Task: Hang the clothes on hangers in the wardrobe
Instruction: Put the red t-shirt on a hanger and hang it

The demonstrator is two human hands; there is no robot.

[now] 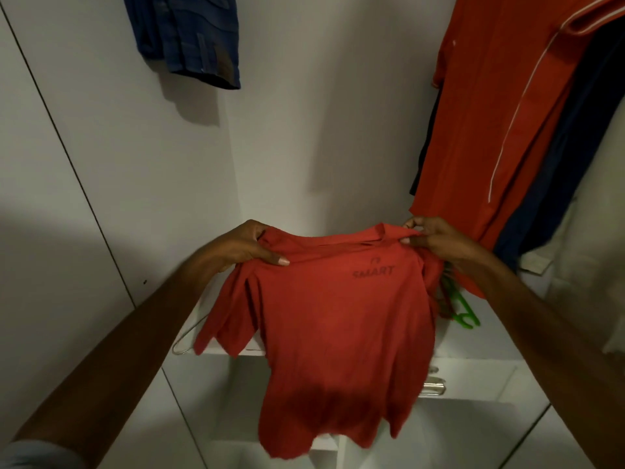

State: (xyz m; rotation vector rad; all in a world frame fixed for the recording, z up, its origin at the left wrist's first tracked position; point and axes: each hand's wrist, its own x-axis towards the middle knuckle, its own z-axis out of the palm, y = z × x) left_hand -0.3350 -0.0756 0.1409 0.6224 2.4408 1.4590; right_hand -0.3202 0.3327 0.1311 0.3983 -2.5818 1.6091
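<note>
A red T-shirt (338, 333) with dark "SMART" lettering hangs spread in front of me inside the white wardrobe. My left hand (243, 247) grips its left shoulder, thumb on the front of the cloth. My right hand (436, 240) pinches the collar and right shoulder. A green plastic hanger (461, 309) lies on the white shelf (480, 346) behind the shirt's right edge, partly hidden by it. A thin wire hanger (184, 338) lies at the shelf's left end, mostly hidden behind the sleeve.
A red garment with a white stripe (500, 130) and a dark blue one (568, 157) hang at the right. A blue garment (189, 38) hangs at the top left. Drawers with metal handles (433, 387) sit below the shelf.
</note>
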